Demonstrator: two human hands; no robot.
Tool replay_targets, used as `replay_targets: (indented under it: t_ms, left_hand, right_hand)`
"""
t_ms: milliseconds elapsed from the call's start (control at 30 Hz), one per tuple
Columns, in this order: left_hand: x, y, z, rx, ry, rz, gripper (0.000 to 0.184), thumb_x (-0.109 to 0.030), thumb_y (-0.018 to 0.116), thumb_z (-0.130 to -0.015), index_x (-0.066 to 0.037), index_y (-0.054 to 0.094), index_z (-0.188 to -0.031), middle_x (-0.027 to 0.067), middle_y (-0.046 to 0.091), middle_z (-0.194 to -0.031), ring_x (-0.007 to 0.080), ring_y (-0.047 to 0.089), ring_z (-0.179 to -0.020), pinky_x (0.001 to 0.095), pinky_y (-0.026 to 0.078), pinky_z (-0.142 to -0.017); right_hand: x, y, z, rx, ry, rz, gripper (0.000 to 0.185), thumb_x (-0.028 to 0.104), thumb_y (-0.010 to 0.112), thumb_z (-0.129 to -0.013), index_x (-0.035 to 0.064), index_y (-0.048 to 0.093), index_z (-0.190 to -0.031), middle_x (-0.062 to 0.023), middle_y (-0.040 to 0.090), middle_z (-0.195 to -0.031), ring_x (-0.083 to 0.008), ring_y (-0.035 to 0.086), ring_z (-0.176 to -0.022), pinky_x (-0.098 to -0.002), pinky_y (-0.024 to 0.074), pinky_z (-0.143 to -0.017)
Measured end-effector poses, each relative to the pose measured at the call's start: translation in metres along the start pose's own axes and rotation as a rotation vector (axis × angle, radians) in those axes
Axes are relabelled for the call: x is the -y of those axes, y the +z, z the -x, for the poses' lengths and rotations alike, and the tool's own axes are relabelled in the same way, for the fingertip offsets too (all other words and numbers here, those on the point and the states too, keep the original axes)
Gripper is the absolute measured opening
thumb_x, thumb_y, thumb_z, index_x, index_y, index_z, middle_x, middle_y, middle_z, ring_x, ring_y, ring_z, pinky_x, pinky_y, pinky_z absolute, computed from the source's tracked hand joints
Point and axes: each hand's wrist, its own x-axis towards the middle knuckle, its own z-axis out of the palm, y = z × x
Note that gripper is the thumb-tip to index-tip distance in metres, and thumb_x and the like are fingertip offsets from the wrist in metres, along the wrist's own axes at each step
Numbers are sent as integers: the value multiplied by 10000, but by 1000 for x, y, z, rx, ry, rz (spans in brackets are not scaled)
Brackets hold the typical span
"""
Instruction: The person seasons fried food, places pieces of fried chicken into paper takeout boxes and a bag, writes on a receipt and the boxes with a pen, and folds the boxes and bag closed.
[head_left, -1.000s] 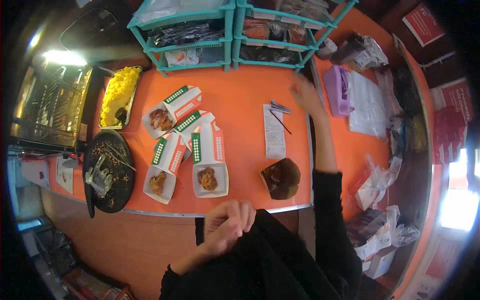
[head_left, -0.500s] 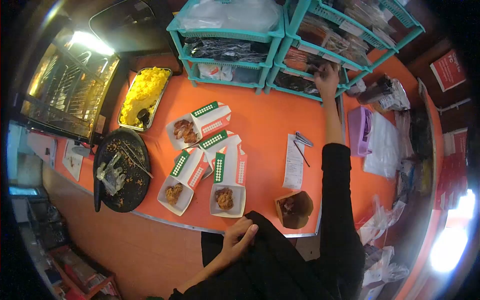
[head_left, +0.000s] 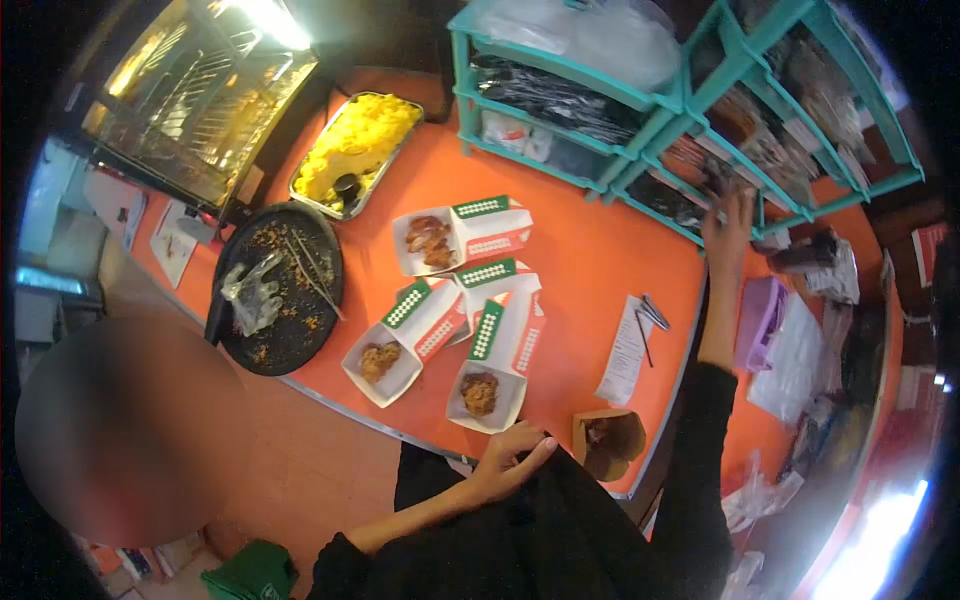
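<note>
My right hand (head_left: 728,225) reaches into a lower tier of the teal plastic rack (head_left: 690,130), by plastic-wrapped packets; its fingertips are blurred, so what they touch is unclear. My left hand (head_left: 512,462) is closed on black cloth (head_left: 545,490) in front of my body, at the counter's near edge. Beyond it stand white-red-green paper boxes with open lids: one with a fried chicken piece (head_left: 480,394), another with a similar piece (head_left: 379,361), and a farther one with glazed brown pieces (head_left: 429,242). A brown kraft box (head_left: 608,443) with dark food sits to the right.
A metal tray of yellow rice (head_left: 360,145) and a black round pan (head_left: 275,340) with tongs and a plastic glove lie left, near a lit glass warmer (head_left: 200,100). A receipt (head_left: 624,350) and purple basket (head_left: 762,322) are right. A person (head_left: 130,430) is at lower left.
My view has swung left and tilted, so the counter's things appear shifted right. A person has come into view at lower left. My right hand stays at the rack and my left on the cloth.
</note>
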Motion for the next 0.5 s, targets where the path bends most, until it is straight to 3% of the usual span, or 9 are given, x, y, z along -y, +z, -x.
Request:
replay_targets:
  t_ms: [67, 133, 200, 267, 333, 400, 433, 500]
  left_hand:
    - [9, -6, 1, -35, -73, 21, 332, -164, 529, -972, 18, 465, -701, 72, 424, -647, 197, 401, -647, 335, 329, -604]
    - [19, -12, 3, -56, -135, 53, 339, -173, 526, -974, 19, 472, -699, 78, 429, -648, 200, 403, -637, 335, 330, -603]
    - [26, -17, 6, -65, -198, 81, 347, -181, 523, -976, 21, 479, -698, 84, 434, -648, 203, 405, -628, 336, 332, -603]
    - [33, -16, 8, -91, -196, 82, 368, -204, 532, -972, 19, 482, -683, 94, 449, -644, 210, 420, -610, 348, 349, -610]
    - [52, -15, 15, -73, -168, 18, 360, -210, 534, -970, 18, 494, -694, 96, 467, -653, 221, 445, -622, 359, 365, -618]
    - [57, -20, 24, -59, -149, -47, 352, -216, 536, -968, 16, 506, -705, 98, 484, -663, 232, 471, -634, 371, 380, -627]
    - [56, -24, 28, -63, -64, -175, 305, -193, 545, -951, 11, 519, -725, 102, 508, -700, 251, 499, -673, 384, 396, -637]
    - [57, -38, 30, -76, 17, -304, 258, -169, 555, -933, 6, 531, -745, 107, 532, -736, 269, 527, -712, 397, 411, -646]
  right_hand:
    - [42, -40, 1, 65, 196, -149, 173, -18, 667, -727, -2, 623, -893, -161, 603, -885, -344, 589, -802, -400, 493, -718]
    - [94, -60, -8, 147, 75, -333, 175, -54, 663, -712, 21, 638, -869, -123, 605, -875, -280, 591, -778, -354, 497, -692]
    - [160, -49, -7, 340, 155, -759, 162, -82, 619, -739, 26, 590, -856, -102, 576, -913, -260, 606, -795, -335, 486, -733]
    - [225, -22, 17, 525, 430, -1077, 169, -54, 643, -739, 31, 592, -876, -90, 582, -907, -185, 622, -835, -305, 506, -753]
    - [272, 0, 16, 735, 359, -1002, 151, -8, 659, -757, 13, 594, -892, -97, 584, -933, -184, 628, -882, -300, 510, -773]
    - [310, 47, 41, 802, 452, -1057, 137, 56, 655, -786, 1, 587, -891, -108, 589, -957, -222, 628, -916, -321, 506, -768]
    - [320, 68, 54, 810, 443, -1070, 137, 56, 655, -786, 1, 587, -891, -108, 589, -957, -222, 628, -916, -321, 506, -768]
    - [336, 89, 65, 693, 311, -981, 167, 98, 638, -793, -2, 570, -908, -125, 562, -869, -248, 629, -821, -347, 528, -648]
